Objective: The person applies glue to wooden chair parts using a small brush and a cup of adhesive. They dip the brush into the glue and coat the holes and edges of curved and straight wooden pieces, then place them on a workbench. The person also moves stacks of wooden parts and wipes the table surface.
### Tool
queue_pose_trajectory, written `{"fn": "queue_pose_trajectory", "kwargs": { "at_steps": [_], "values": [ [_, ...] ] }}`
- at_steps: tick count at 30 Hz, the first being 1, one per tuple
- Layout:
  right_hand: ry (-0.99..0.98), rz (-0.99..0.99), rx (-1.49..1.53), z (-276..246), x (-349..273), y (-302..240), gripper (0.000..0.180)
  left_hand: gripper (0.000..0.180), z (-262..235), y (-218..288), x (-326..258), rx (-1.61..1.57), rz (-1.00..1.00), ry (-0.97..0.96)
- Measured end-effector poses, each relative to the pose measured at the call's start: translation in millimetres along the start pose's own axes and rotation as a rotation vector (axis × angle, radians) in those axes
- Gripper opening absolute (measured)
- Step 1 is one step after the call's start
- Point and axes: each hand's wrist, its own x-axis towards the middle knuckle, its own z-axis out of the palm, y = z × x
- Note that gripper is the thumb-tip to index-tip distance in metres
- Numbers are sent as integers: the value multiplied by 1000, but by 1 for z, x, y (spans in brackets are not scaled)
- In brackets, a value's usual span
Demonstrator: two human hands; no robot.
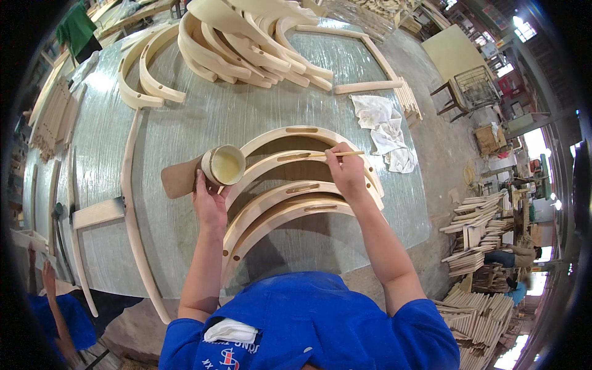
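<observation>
My left hand (210,206) is closed round a cup (212,170) of pale yellow liquid, tilted toward me. A flat brown piece (180,179) sticks out to the left of the cup; I cannot tell whether it is joined to it. Pinched in my right hand (349,174) is a thin wooden stick (353,153), its left end at the slot of a curved wooden piece (262,168). Several such arcs lie one behind another before me, each with a long slot on top. The nearest arc (277,226) also has a dark round hole near its left end.
The table (185,246) has a shiny film cover. A pile of curved wooden parts (240,49) stands at the back, white cloths (385,132) at the right. Long wooden frame parts (132,203) lie left. Another person's arm (52,296) shows lower left; stacked wood (478,317) stands right.
</observation>
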Motion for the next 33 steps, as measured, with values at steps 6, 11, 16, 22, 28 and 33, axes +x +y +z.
{"fn": "queue_pose_trajectory", "kwargs": {
  "at_steps": [6,11,16,22,28,33],
  "values": [
    [-43,-169,8,40,-4,-22,14,32,4,-7,2,-5,-44,-75],
    [29,16,-91,5,5,-4,13,33,0,-5,1,15,9,-28],
    [115,-447,-7,44,6,-17,13,33,2,-8,-2,37,-72,-98],
    [-118,101,58,14,1,-10,9,32,5,-6,-8,57,-39,-73],
    [-29,-227,-245,-20,0,-26,10,29,16,-15,-5,193,-12,-132],
    [-12,-52,445,-16,-18,-66,12,28,33,-22,-14,223,18,-237]
  ]
}}
